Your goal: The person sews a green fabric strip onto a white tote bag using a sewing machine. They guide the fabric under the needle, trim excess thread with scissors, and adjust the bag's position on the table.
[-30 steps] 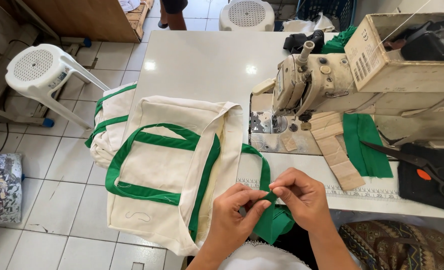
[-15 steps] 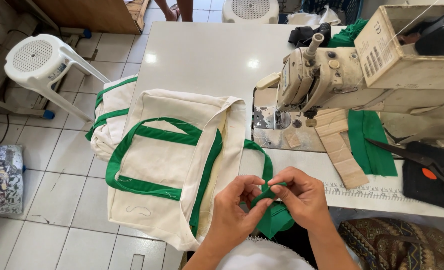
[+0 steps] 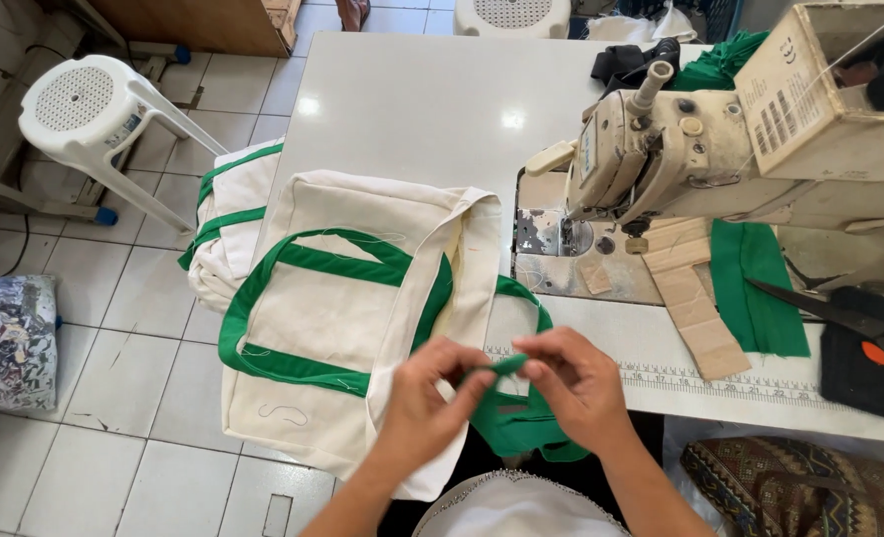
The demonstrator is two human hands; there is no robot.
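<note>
Two hands meet at the near edge of the white sewing table (image 3: 412, 109), both pinching the same narrow green strap (image 3: 506, 366). The left hand (image 3: 427, 398) has its fingers closed on the strap's left part, and the right hand (image 3: 573, 383) grips it from the right with thumb and fingertips, so the short stretch of green shows between them. The strap runs down into a bunch of green fabric (image 3: 521, 428) hanging just below the hands at the table's edge.

Just to the left lies a cream canvas bag (image 3: 332, 318) trimmed with green bands, draped over the table's corner and partly hanging toward the tiled floor. A second cream and green piece (image 3: 228, 234) sits behind it, off the table's left side. An industrial sewing machine (image 3: 681, 149) stands to the right, with a green cloth (image 3: 750, 288) under its arm and black scissors (image 3: 840, 313) further right. A measuring strip (image 3: 720, 383) runs along the front edge. A white plastic stool (image 3: 94, 109) stands on the floor at far left.
</note>
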